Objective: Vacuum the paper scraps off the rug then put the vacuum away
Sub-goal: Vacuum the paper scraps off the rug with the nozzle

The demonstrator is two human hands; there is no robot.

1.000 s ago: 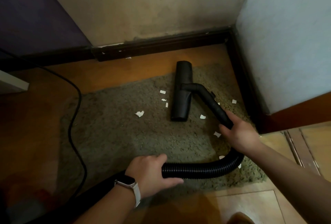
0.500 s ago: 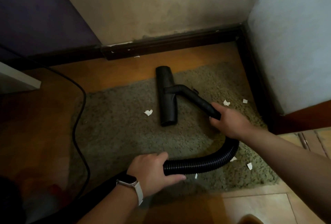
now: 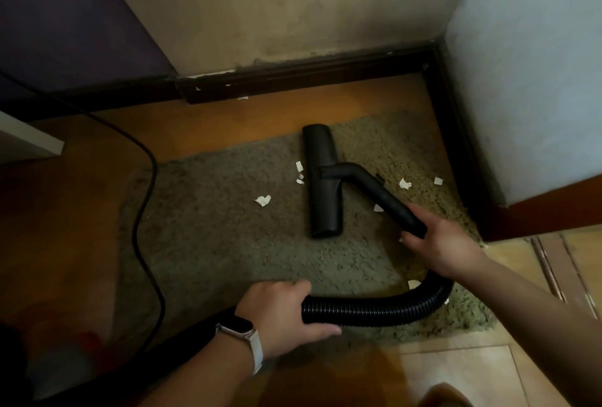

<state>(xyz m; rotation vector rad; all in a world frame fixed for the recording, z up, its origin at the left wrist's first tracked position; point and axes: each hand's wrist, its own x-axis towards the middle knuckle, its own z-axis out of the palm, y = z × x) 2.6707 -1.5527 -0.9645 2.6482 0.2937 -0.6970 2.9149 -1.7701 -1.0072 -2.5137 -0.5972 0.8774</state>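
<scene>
A grey-green shaggy rug (image 3: 211, 243) lies on the wooden floor in a wall corner. The black vacuum floor nozzle (image 3: 322, 181) rests flat on the rug, long side pointing away from me. My right hand (image 3: 439, 243) grips the rigid black wand (image 3: 387, 198) just behind the nozzle. My left hand (image 3: 280, 312), with a watch on its wrist, holds the ribbed black hose (image 3: 374, 309) that curves between both hands. White paper scraps lie on the rug: one (image 3: 262, 200) left of the nozzle, small ones (image 3: 299, 172) by its left edge, others (image 3: 405, 183) to the right.
A black power cable (image 3: 143, 211) runs along the rug's left edge. Dark skirting (image 3: 309, 80) lines the back wall and the right wall (image 3: 521, 80) stands close to the rug. Lighter floor boards (image 3: 472, 374) lie at the lower right. A dark vacuum part (image 3: 182, 338) shows under my left wrist.
The nozzle slid left over the rug half a second ago, then came back right a little. Small scraps show by its left edge again. Both hands kept their grip.
</scene>
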